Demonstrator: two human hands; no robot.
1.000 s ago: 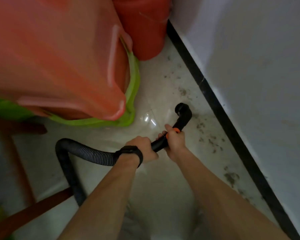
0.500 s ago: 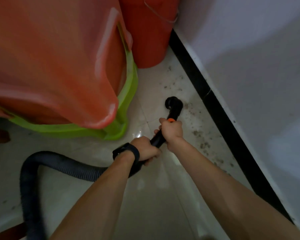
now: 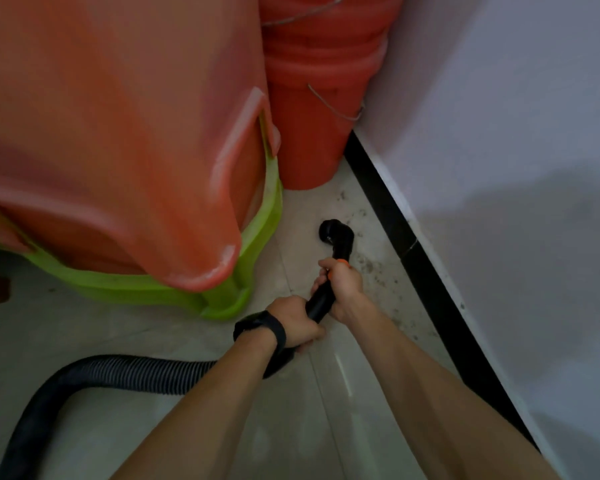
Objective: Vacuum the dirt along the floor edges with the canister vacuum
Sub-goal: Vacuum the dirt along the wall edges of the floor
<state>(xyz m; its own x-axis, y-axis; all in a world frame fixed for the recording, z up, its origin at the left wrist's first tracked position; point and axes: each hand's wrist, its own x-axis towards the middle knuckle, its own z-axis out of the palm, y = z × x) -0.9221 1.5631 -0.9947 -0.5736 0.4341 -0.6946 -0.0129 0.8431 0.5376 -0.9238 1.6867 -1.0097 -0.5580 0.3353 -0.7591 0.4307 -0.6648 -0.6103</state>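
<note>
Right hand (image 3: 343,289) and left hand (image 3: 295,322) tight around the hose (image 3: 136,374), nozzle (image 3: 335,233) just beyond, beside dirt (image 3: 371,268).

Glossy pale floor tiles (image 3: 336,393) meet a shiny black skirting (image 3: 426,268), beside smooth orange plastic stools (image 3: 118,150), a ribbed black hose (image 3: 136,374) and red plastic buckets (image 3: 312,98) with wire handles.

Black ribbed hose (image 3: 125,374), orange stool (image 3: 118,150) on green stool (image 3: 219,299), black skirting (image 3: 413,244)
</note>
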